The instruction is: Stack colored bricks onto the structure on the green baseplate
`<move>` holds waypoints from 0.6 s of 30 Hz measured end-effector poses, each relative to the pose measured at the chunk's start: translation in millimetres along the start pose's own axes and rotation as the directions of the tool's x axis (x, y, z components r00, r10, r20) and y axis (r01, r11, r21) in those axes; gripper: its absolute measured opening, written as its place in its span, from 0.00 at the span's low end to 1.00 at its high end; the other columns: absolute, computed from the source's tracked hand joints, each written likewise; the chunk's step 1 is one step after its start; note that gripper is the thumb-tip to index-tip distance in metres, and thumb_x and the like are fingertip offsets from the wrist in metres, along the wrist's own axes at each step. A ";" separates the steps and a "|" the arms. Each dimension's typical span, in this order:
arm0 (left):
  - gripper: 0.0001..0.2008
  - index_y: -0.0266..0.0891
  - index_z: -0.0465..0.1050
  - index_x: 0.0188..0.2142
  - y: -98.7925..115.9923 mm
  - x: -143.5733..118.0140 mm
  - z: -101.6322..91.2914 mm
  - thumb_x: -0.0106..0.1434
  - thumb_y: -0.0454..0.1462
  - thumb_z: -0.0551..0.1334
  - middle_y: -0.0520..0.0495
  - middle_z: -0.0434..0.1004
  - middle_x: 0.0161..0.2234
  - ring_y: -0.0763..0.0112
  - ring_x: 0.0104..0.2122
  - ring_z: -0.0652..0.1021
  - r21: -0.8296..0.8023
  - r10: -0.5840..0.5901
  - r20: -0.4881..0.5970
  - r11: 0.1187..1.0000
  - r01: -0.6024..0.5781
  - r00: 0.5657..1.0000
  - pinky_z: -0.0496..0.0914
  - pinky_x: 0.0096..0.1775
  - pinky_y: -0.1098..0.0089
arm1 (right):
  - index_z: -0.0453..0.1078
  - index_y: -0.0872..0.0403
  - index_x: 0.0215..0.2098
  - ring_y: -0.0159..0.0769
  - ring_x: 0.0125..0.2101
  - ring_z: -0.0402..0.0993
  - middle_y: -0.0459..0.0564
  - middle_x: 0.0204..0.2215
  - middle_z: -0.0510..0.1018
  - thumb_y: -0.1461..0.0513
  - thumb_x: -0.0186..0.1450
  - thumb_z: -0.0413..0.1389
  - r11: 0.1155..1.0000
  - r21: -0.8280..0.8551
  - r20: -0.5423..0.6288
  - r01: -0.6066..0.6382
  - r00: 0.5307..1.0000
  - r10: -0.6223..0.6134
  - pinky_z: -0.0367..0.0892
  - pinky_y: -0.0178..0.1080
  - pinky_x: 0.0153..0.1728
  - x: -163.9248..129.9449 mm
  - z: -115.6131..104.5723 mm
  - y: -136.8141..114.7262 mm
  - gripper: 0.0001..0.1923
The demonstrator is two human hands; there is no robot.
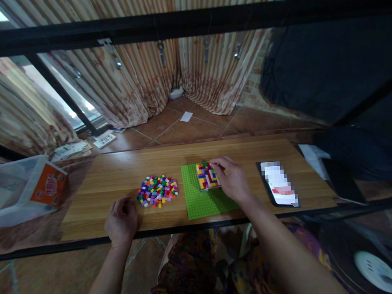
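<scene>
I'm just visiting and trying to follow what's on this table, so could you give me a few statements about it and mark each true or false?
1. The right hand touches the block of joined bricks on the green baseplate. True.
2. The left hand holds a brick in the air. False: it rests curled on the wooden table, beside the pile of loose bricks; whether it holds anything cannot be told.
3. The phone lies to the right of the baseplate. True.
4. The loose bricks are heaped on the baseplate. False: they lie on the bare wood to its left.
5. The orange box stands on the baseplate. False: it is off the table's left end.
</scene>
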State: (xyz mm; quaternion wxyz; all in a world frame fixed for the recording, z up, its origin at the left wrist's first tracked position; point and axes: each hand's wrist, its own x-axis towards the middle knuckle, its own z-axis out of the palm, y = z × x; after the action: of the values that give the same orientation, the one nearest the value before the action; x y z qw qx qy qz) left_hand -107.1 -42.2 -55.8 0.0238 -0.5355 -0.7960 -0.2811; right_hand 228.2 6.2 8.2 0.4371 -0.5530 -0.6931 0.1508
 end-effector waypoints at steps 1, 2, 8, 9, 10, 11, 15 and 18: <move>0.11 0.40 0.77 0.41 0.2 0.0 -0.3 0.63 0.38 0.57 0.44 0.78 0.38 0.66 0.33 0.75 0.000 0.000 0.001 1.000 0.000 1.000 0.63 0.31 0.70 | 0.75 0.52 0.37 0.38 0.37 0.75 0.52 0.35 0.80 0.59 0.68 0.50 0.998 -0.005 -0.049 -0.061 0.997 0.060 0.68 0.39 0.41 3.5 -3.6 5.9 0.12; 0.11 0.40 0.76 0.41 0.7 0.0 -0.7 0.63 0.38 0.57 0.44 0.78 0.38 0.66 0.33 0.75 0.000 0.000 0.003 1.000 0.000 1.000 0.62 0.31 0.70 | 0.75 0.52 0.36 0.39 0.37 0.75 0.52 0.36 0.80 0.58 0.67 0.51 0.993 -0.008 -0.090 -0.116 0.989 0.115 0.68 0.40 0.41 6.4 -5.7 11.9 0.12; 0.10 0.41 0.76 0.40 5.8 0.4 -5.1 0.62 0.38 0.57 0.44 0.78 0.38 0.65 0.33 0.76 -0.024 -0.013 0.007 1.000 0.013 1.000 0.63 0.31 0.70 | 0.76 0.52 0.34 0.39 0.36 0.76 0.52 0.35 0.82 0.58 0.64 0.53 0.957 0.050 -0.104 -0.286 0.951 0.290 0.68 0.41 0.41 12.8 7.8 41.5 0.11; 0.10 0.41 0.76 0.40 6.1 0.4 -5.6 0.62 0.38 0.57 0.44 0.78 0.38 0.65 0.33 0.76 -0.027 -0.013 0.012 1.000 0.014 1.000 0.63 0.31 0.70 | 0.76 0.53 0.34 0.38 0.36 0.76 0.52 0.35 0.82 0.58 0.64 0.53 0.951 0.067 -0.090 -0.301 0.948 0.306 0.68 0.41 0.40 12.9 11.0 44.1 0.11; 0.10 0.41 0.76 0.40 6.1 0.5 -5.8 0.62 0.38 0.57 0.44 0.78 0.38 0.65 0.33 0.76 -0.028 -0.013 0.016 1.000 0.014 1.000 0.63 0.31 0.70 | 0.76 0.53 0.34 0.38 0.36 0.76 0.52 0.35 0.82 0.58 0.63 0.53 0.946 0.082 -0.078 -0.312 0.945 0.318 0.68 0.41 0.40 12.9 13.5 46.0 0.11; 0.10 0.41 0.76 0.40 5.7 0.5 -5.8 0.62 0.38 0.57 0.44 0.78 0.39 0.65 0.34 0.76 -0.027 -0.013 0.017 1.000 0.013 1.000 0.63 0.31 0.70 | 0.76 0.53 0.34 0.38 0.36 0.76 0.52 0.35 0.82 0.58 0.63 0.53 0.942 0.094 -0.071 -0.322 0.942 0.328 0.68 0.41 0.40 13.0 15.3 47.5 0.11; 0.10 0.41 0.76 0.40 3.6 0.5 -4.3 0.63 0.39 0.57 0.44 0.78 0.38 0.65 0.33 0.76 -0.020 -0.001 0.014 1.000 0.002 1.000 0.62 0.30 0.70 | 0.76 0.53 0.33 0.37 0.35 0.75 0.51 0.34 0.82 0.57 0.61 0.55 0.928 0.140 -0.065 -0.344 0.933 0.355 0.68 0.41 0.40 13.2 16.4 49.7 0.10; 0.10 0.41 0.76 0.39 3.1 0.1 -3.3 0.63 0.39 0.56 0.44 0.77 0.36 0.65 0.33 0.75 -0.016 0.017 -0.001 1.000 -0.017 1.000 0.62 0.30 0.70 | 0.76 0.53 0.32 0.37 0.35 0.75 0.50 0.34 0.82 0.57 0.61 0.55 0.924 0.168 -0.041 -0.342 0.935 0.353 0.68 0.41 0.41 12.9 16.1 49.2 0.10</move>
State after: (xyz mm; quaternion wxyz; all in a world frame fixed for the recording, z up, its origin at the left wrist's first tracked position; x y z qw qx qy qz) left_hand -105.4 -42.9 -51.7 0.0223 -0.5422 -0.7891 -0.2877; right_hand 246.9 39.1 -29.4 0.4700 -0.6357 -0.5540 0.2610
